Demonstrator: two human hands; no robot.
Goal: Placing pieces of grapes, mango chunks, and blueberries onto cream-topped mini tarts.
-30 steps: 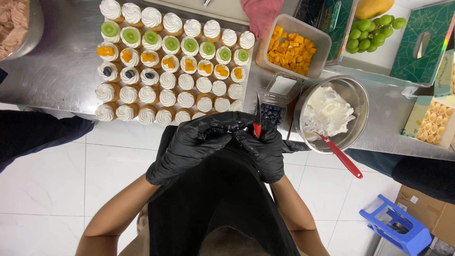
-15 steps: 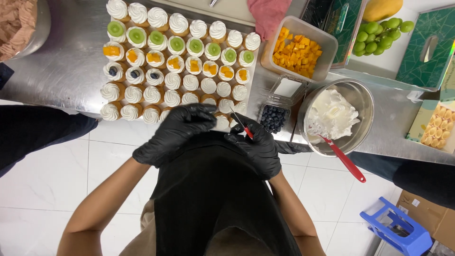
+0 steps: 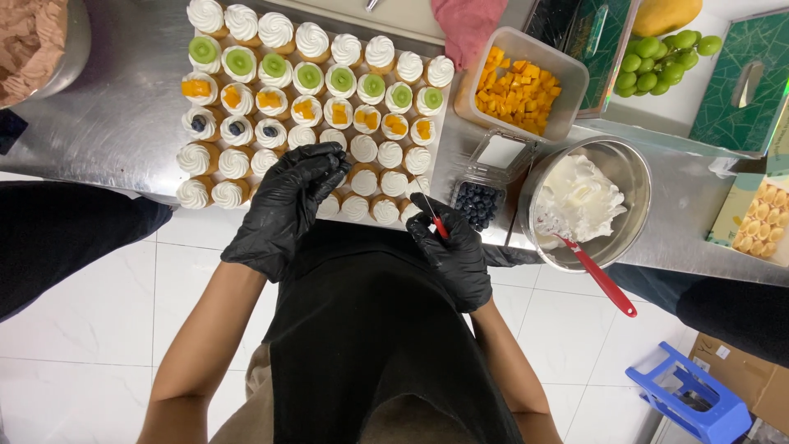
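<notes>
L hand (image 3: 288, 205) in black glove over cupcakes (image 3: 312, 99), grasp unclear, R hand (image 3: 450, 255) gripping red-handled tool (image 3: 436, 220)

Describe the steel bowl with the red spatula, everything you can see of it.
The bowl is round, shiny metal, standing upright on the steel counter at its near edge, right of the blueberry tub. It holds white cream, piled toward the left side and smeared up the wall. A spatula with a red handle leans in it, blade in the cream, handle sticking out over the rim toward the floor. Neither hand touches it.
</notes>
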